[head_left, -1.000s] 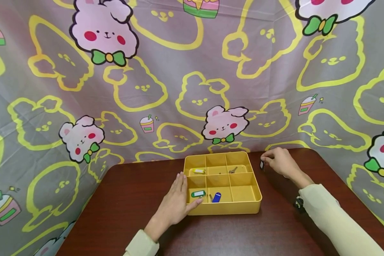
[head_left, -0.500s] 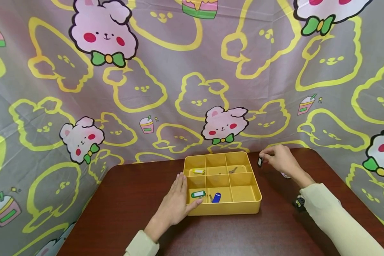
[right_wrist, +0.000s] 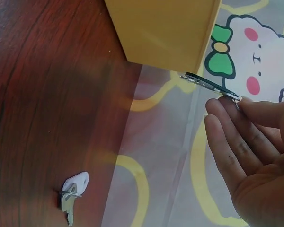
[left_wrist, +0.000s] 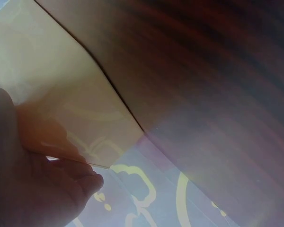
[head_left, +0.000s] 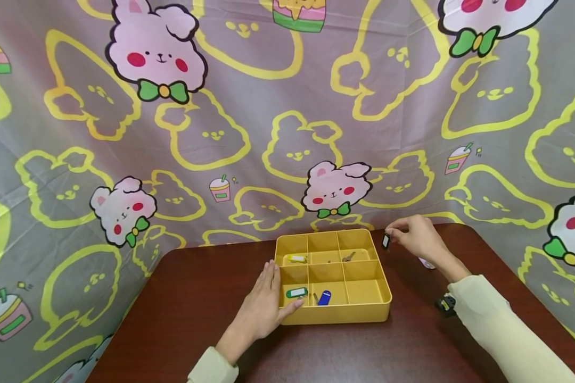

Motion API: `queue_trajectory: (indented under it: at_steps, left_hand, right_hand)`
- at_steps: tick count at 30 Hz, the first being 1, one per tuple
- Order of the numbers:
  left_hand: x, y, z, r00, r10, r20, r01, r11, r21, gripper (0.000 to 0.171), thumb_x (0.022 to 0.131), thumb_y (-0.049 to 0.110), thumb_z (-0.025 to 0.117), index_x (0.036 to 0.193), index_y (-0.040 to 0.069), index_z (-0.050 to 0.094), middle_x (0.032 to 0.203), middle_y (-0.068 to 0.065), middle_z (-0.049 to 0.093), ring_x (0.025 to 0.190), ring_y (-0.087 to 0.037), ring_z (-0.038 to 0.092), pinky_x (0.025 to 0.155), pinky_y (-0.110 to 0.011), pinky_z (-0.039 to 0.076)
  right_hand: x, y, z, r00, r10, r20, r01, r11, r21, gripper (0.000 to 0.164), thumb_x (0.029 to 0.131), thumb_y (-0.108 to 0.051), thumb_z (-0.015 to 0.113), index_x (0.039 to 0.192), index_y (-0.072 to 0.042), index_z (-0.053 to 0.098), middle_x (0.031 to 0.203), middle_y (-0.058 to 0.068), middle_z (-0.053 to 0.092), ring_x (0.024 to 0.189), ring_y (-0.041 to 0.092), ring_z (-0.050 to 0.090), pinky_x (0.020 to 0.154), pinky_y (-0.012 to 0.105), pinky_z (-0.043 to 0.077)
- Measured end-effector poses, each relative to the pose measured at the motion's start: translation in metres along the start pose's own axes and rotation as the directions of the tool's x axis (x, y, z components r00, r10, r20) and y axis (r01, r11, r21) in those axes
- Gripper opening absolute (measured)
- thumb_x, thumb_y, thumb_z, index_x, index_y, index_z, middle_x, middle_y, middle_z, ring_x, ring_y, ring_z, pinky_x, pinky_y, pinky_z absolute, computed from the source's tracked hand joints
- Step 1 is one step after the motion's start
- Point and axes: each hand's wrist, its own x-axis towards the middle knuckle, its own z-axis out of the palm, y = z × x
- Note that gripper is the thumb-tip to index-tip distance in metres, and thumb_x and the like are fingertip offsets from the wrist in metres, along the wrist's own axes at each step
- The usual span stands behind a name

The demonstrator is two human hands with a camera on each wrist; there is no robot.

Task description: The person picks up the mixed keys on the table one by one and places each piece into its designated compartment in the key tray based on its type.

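A yellow box (head_left: 335,315) with several compartments stands on the table. My left hand (head_left: 259,306) rests along its left wall with straight fingers, thumb over the front left corner. In the left wrist view, the hand (left_wrist: 52,189) touches the box wall (left_wrist: 61,61). Right of the box's back corner, my right hand (head_left: 419,239) pinches a black key tag (head_left: 386,241) above the table. The right wrist view shows that tag (right_wrist: 210,85) between thumb and fingers, with a metal key seemingly alongside it. A white-tagged key (right_wrist: 75,189) lies on the table below the right hand (right_wrist: 255,151).
Inside the box lie a yellow tag (head_left: 297,259), a green tag (head_left: 297,292), a blue tag (head_left: 324,298) and a metal key (head_left: 349,256). A patterned cloth (head_left: 249,122) hangs behind the dark wooden table (head_left: 201,298).
My right hand has lifted the black key tag and moved slightly left, nearer the box. More of the white tag beneath the wrist shows now. The left hand has stayed on the box.
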Motion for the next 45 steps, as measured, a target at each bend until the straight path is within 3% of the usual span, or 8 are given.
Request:
queue_trajectory:
  at_steps: [25, 45]
  left_hand:
    - [0.000, 0.001, -0.003, 1.000, -0.006, 0.015, 0.006, 1.000, -0.010, 0.110, 0.099, 0.080, 0.039, 0.164, -0.007, 0.023, 0.175, -0.025, 0.014, 0.165, -0.038, 0.014, 0.131, -0.050, 0.028]
    - [-0.001, 0.002, -0.003, 1.000, 0.013, -0.006, -0.012, 0.998, 0.059, 0.107, 0.100, 0.077, 0.041, 0.163, -0.008, 0.026, 0.174, -0.026, 0.018, 0.164, -0.040, 0.019, 0.132, -0.049, 0.028]
  right_hand:
    - [0.003, -0.031, -0.007, 1.000, -0.014, 0.001, 0.014, 1.000, 0.018, 0.016, 0.101, -0.018, 0.071, 0.103, -0.007, 0.083, 0.083, 0.006, 0.080, 0.074, 0.015, 0.070, 0.063, 0.028, 0.051]
    - [0.013, -0.050, -0.007, 0.997, -0.076, 0.004, 0.076, 0.997, 0.030, 0.017, 0.100, -0.017, 0.071, 0.103, -0.006, 0.083, 0.082, 0.005, 0.080, 0.072, 0.013, 0.072, 0.064, 0.029, 0.052]
